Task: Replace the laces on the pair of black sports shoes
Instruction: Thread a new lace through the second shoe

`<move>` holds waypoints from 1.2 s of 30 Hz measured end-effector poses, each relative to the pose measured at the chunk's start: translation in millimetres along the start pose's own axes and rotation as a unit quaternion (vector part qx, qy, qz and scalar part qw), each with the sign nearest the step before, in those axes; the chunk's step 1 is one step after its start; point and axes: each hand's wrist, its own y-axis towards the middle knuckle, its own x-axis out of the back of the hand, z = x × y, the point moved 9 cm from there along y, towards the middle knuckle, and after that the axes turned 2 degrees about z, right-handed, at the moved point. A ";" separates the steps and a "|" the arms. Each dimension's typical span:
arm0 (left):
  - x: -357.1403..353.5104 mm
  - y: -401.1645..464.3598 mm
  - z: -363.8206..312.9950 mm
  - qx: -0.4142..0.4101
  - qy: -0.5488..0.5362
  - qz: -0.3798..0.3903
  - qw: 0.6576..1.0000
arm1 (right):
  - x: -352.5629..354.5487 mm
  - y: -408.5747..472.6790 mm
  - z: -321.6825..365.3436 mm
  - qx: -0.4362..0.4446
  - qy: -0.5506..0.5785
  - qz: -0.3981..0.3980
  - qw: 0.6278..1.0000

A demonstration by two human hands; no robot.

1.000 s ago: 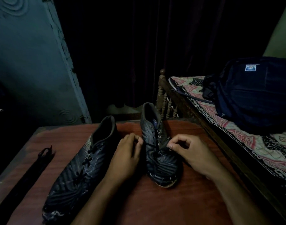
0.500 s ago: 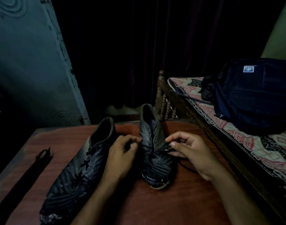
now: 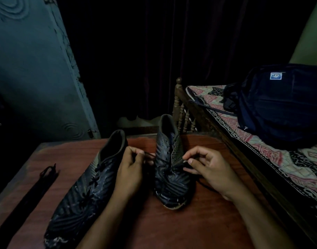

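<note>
Both hands are now drawing apart from the middle of the right-hand shoe, where a second ago they were closer in over its tongue, and the shoe itself is sitting turned a little more toward the person. That shoe is standing on the table, toe toward the person, with its lace stretching across the upper between the two hands. The left hand is pinching one end of the lace with curled fingers just beside the shoe's left edge; the right hand is pinching the other end between thumb and forefinger at the shoe's right edge, with a loose length trailing onto the table under the wrist.

Judging by this, the old lace is being loosened and worked out of the eyelets, so the task is looking early. The next move is likely calling for pulling the lace free row by row, keeping the shoe from sliding.

Beside it, the other shoe is lying near the left forearm, laces in place. Farther left, a dark strip, perhaps the fresh laces, is lying along the table edge. On the right, a dark backpack is resting on a bed with a patterned cover.
</note>
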 end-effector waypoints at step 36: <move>-8.7 -14.4 -50.5 -0.206 0.357 0.070 0.909 | -16.8 -0.5 6.3 0.099 -0.279 0.008 0.955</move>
